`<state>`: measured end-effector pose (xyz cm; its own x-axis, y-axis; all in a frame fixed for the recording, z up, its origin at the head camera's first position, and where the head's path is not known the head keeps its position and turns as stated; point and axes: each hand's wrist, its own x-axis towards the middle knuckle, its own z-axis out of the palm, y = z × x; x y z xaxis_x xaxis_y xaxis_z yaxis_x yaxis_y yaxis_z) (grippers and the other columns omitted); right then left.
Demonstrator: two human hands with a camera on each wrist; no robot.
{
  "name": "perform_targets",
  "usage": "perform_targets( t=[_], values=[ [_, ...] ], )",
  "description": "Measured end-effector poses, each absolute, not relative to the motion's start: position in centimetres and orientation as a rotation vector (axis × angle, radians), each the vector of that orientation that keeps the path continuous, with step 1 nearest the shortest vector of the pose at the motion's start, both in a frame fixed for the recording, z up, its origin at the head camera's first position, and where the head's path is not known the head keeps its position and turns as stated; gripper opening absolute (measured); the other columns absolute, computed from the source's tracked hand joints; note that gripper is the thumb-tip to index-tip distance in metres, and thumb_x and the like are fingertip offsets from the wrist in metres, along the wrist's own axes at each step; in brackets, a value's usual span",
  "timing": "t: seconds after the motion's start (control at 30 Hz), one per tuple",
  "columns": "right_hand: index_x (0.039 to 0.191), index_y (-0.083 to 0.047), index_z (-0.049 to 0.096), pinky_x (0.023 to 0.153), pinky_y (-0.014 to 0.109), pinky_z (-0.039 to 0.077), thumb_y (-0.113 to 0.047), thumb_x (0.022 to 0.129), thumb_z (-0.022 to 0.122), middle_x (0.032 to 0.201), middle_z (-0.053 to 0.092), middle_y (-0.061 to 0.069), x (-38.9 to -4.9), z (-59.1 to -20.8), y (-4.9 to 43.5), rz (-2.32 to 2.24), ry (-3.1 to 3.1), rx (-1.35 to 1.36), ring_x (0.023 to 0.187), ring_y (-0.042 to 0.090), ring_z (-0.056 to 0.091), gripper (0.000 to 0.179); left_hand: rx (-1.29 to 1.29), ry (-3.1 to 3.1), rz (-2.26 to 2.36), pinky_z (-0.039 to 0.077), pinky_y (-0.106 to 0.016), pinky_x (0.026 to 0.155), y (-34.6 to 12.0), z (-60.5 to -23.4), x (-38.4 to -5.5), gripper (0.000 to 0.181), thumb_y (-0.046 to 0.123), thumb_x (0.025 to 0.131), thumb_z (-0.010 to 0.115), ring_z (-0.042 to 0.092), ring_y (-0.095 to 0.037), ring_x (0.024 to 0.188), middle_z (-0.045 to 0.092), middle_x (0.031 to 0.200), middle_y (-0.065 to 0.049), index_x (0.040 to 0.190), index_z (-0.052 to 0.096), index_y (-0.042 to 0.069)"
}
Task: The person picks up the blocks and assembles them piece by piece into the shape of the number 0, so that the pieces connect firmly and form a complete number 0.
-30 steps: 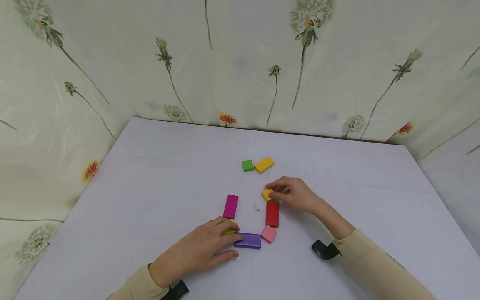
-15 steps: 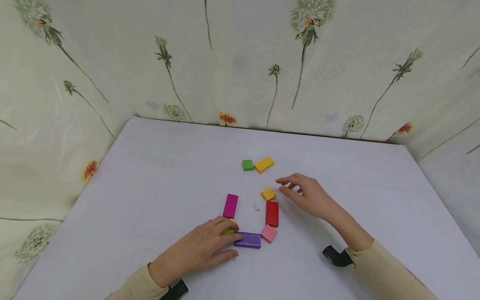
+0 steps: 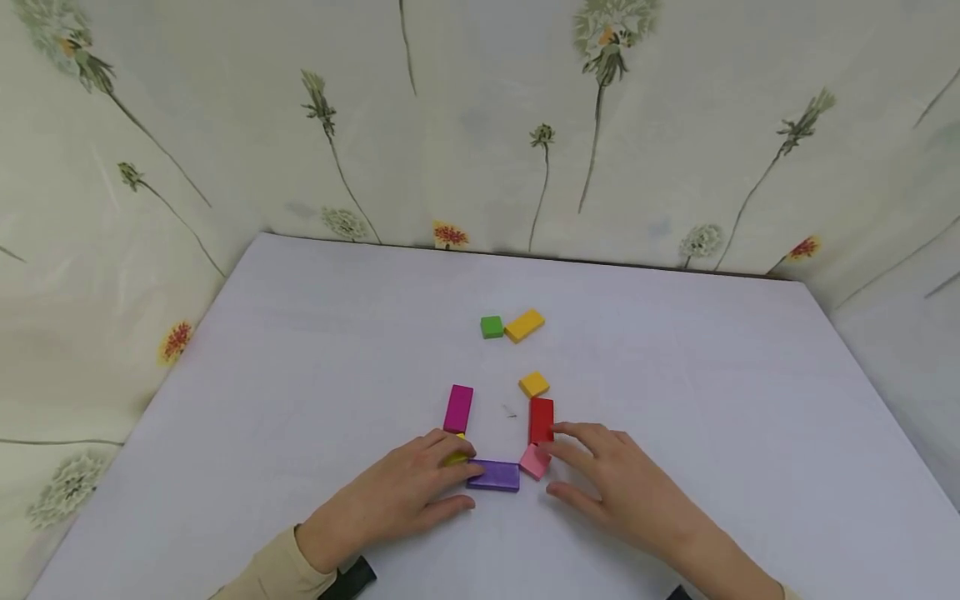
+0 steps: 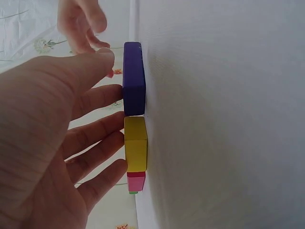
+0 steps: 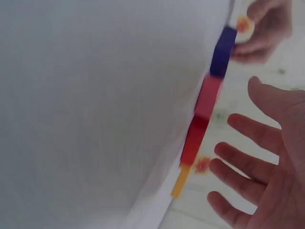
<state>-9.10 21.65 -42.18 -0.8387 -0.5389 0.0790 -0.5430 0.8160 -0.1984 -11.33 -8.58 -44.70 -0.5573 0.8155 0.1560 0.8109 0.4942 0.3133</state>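
My left hand (image 3: 397,492) rests with loosely extended fingers on the purple block (image 3: 501,476) and the yellow block (image 4: 136,148), which it mostly covers in the head view. Beyond the yellow one lies a magenta block (image 3: 458,407). My right hand (image 3: 626,483), fingers spread, hovers beside the pink block (image 3: 533,462) and the red block (image 3: 541,417); the right wrist view shows a gap between its fingertips and the blocks. A small orange-yellow block (image 3: 534,384) touches the red block's far end. Together these blocks form a U lying flat on the table.
Farther back on the white table (image 3: 337,333) lie a green block (image 3: 492,327) and a longer orange-yellow block (image 3: 524,325), corner to corner. A flower-patterned curtain (image 3: 480,125) hangs behind the table's back edge.
My right hand has let go of the small orange-yellow block, drawn back, and come nearer to the red and pink blocks. The left hand stays in place.
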Motion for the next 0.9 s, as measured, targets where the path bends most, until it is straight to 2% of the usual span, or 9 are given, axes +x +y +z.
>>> perform_targets(
  t=[0.13,0.37,0.9],
  values=[
    [0.137,-0.029,0.057,0.101,0.047,0.040,-0.057,0.089,0.063,0.141,0.048,0.001,-7.5,-42.4,20.6,0.264,-2.997,0.961,0.129,0.021,0.045,0.056,1.487,2.717,0.562,0.044,-0.027,0.097,-8.6,-44.7,-11.3,0.037,0.040,0.094,0.065,0.049,-0.012,0.114,0.057,0.121,0.002,0.124,0.068,0.018],
    [0.140,-0.023,0.054,0.102,0.048,0.037,-0.058,0.094,0.055,0.146,0.044,0.002,-5.8,-42.5,19.1,0.194,-2.980,1.083,0.134,0.020,0.040,0.058,1.498,2.713,0.578,0.044,-0.027,0.097,-8.6,-44.7,-11.2,0.037,0.039,0.094,0.066,0.049,-0.012,0.113,0.057,0.121,0.002,0.124,0.068,0.018],
    [0.142,-0.025,0.050,0.103,0.050,0.036,-0.059,0.095,0.050,0.147,0.043,0.001,-5.4,-42.3,18.5,0.149,-3.100,1.084,0.130,0.022,0.042,0.058,1.499,2.719,0.563,0.045,-0.029,0.096,-8.5,-44.5,-11.3,0.038,0.040,0.094,0.065,0.051,-0.013,0.112,0.057,0.122,0.001,0.125,0.067,0.019]
  ],
)
